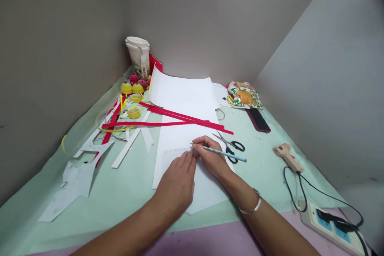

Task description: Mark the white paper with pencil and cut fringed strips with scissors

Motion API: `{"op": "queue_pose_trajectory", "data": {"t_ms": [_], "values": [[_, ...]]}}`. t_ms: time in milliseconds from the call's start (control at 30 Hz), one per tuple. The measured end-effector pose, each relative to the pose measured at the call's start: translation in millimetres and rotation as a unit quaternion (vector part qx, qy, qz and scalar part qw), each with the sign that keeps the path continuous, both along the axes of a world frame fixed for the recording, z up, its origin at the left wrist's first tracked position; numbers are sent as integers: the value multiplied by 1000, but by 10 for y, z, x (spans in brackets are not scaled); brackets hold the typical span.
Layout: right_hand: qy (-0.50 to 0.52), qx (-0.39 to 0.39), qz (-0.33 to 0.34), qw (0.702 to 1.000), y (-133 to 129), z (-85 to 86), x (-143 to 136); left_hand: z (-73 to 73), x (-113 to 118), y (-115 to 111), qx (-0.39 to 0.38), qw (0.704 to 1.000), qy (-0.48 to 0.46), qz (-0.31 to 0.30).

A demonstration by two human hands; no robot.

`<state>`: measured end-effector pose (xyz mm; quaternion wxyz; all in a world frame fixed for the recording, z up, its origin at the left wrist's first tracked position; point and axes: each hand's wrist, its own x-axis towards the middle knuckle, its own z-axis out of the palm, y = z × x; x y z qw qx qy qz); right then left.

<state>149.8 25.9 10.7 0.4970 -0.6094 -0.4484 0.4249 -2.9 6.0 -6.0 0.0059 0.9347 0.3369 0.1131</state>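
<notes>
A white paper sheet (pixel 174 176) lies before me on the table, under both hands. My left hand (pixel 180 178) rests palm down on it, fingers flat, close together and pointing away from me. Their tips meet the fingers of my right hand (pixel 211 158). Held in that right hand is a light blue pencil (pixel 228 153), slanting with its tip to the left and its red end to the right. A faint pale strip with small marks (pixel 174 151) shows beside the left fingers; I cannot tell what it is. Scissors (pixel 231 145) with black handles lie partly open just beyond my right hand.
Red paper strips (pixel 186 118) cross the sheet. A curled white sheet (pixel 183 90) stands behind. Paper offcuts (pixel 78 178) and yellow pieces (pixel 133 113) lie left, near a tall cup (pixel 138 58). Rightward are a phone (pixel 258 120), glue gun (pixel 288 157) and power strip (pixel 327 224).
</notes>
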Motion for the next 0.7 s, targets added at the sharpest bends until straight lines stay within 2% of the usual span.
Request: {"op": "queue_pose_trajectory", "data": {"t_ms": [167,333,467,700], "values": [[-18,6,15,1000,-25,50,-8,-10,-29,37,-4,1000,-1,-20],[-58,-13,-14,998,-30,26,34,1,-44,52,-13,1000,4,-21],[-35,-24,-25,999,-26,-12,54,1,-48,65,-15,1000,3,-23],[-68,-9,-33,997,-43,41,46,38,-38,72,-7,999,11,-33]]}}
